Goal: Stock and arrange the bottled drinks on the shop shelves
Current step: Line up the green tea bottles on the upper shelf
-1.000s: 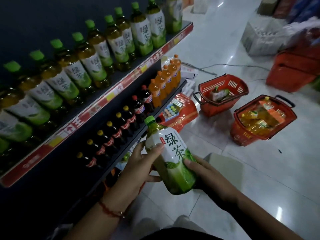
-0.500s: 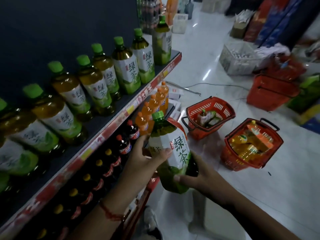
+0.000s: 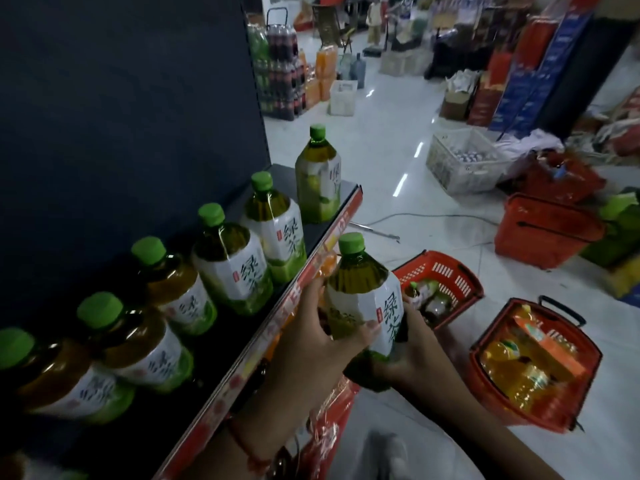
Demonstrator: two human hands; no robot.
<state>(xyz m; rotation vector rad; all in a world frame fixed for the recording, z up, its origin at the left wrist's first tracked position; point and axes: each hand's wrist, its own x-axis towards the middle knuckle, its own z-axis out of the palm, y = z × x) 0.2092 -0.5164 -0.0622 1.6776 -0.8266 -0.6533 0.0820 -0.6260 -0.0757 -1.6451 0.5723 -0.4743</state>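
Observation:
A green tea bottle [image 3: 363, 292] with a green cap and white label stands nearly upright in both my hands, just off the front edge of the dark shelf [image 3: 325, 251]. My left hand [image 3: 311, 337] grips its label from the left side. Under and behind its base, my right hand [image 3: 408, 355] curls round the bottle. A row of several matching green tea bottles [image 3: 235, 265] stands along the shelf, the farthest one [image 3: 318, 174] at the shelf's end.
Two red baskets sit on the white floor to the right: one [image 3: 450, 268] with a few bottles, one [image 3: 533, 368] with orange drink bottles. A third red basket [image 3: 543, 230], a white crate [image 3: 464, 161] and stacked drink packs [image 3: 280, 64] lie farther off.
Both hands have raised the green tea bottle from low near the floor up to the level of the upper shelf's edge and tipped it upright. The view has lifted toward the aisle.

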